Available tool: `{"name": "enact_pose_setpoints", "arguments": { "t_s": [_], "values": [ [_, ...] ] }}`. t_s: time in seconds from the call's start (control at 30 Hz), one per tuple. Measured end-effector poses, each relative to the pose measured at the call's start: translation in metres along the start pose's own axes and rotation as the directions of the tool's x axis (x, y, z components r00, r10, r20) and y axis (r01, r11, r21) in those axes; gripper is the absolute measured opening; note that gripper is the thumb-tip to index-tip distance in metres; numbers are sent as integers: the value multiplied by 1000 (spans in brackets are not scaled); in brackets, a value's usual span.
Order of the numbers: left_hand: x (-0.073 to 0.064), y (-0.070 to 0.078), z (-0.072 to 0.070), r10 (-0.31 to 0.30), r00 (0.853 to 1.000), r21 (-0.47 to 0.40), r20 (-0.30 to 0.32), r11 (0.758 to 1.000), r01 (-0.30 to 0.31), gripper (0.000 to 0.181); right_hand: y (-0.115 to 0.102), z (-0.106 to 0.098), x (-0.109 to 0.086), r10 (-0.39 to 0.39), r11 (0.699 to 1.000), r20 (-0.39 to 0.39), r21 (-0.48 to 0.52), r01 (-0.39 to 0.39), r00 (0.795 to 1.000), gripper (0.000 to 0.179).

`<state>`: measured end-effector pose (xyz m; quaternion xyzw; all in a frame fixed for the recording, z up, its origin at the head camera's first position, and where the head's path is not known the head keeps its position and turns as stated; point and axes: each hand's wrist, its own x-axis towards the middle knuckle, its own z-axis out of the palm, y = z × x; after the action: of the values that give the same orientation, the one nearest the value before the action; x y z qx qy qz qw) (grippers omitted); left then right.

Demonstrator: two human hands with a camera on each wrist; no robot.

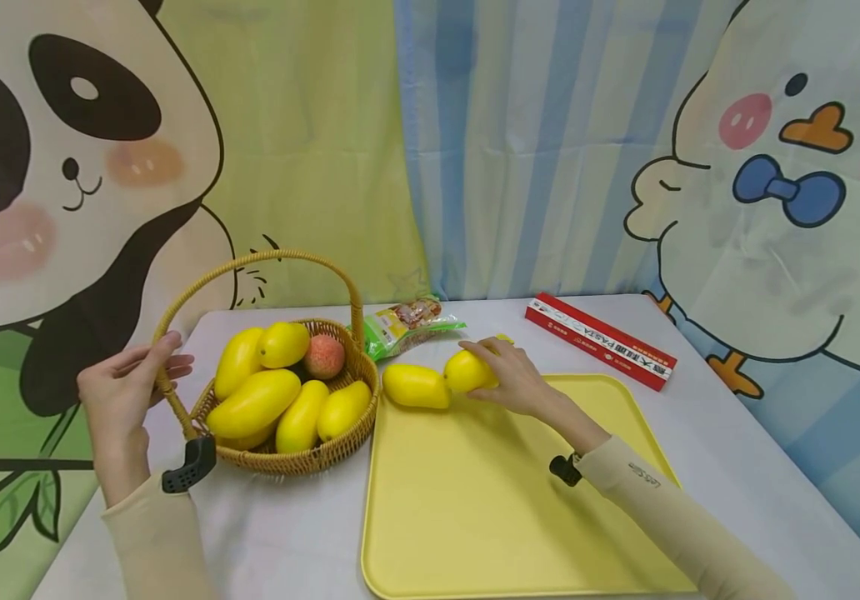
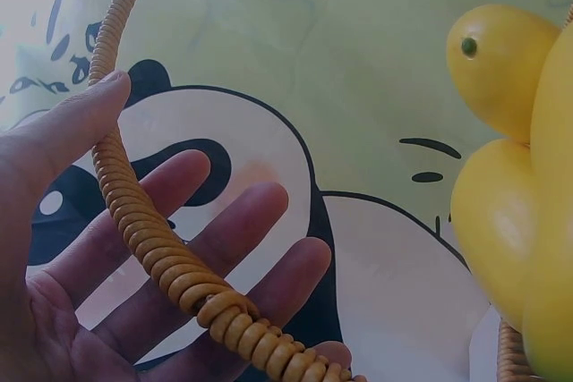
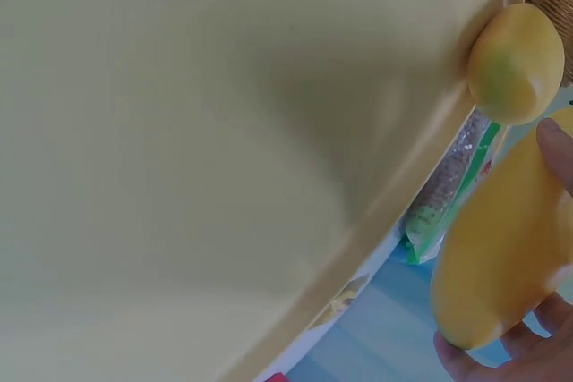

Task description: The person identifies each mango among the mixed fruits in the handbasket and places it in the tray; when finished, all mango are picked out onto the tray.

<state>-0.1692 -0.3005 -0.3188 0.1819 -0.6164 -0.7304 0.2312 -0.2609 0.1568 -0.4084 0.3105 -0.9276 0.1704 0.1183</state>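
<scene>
A woven basket with a tall handle stands at left, filled with several yellow mangoes and one reddish peach. My left hand is at the handle's left side, thumb against it and fingers loosely spread behind it. Over the far left part of the yellow tray, my right hand holds a mango between thumb and fingers. Another mango lies at the tray's far left corner, beside the basket and the held mango.
Behind the basket and tray lies a green and clear food packet. A long red and white pasta box lies at the back right. A small yellow thing shows just beyond my right hand. Printed curtains hang behind the white-covered table.
</scene>
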Motion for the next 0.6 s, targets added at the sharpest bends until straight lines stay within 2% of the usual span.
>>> {"name": "enact_pose_setpoints", "arguments": {
  "t_s": [0.33, 0.6],
  "values": [
    [0, 1, 0, 1, 1000, -4, 7, 1000, -1, 15, 7, 6, -5, 29, 1000, 30, 5, -29, 999, 74],
    [-1, 1, -1, -14, 1000, 7, 0, 1000, 14, 18, 9, 14, -6, 49, 998, 60, -36, -47, 997, 72]
  ]
}}
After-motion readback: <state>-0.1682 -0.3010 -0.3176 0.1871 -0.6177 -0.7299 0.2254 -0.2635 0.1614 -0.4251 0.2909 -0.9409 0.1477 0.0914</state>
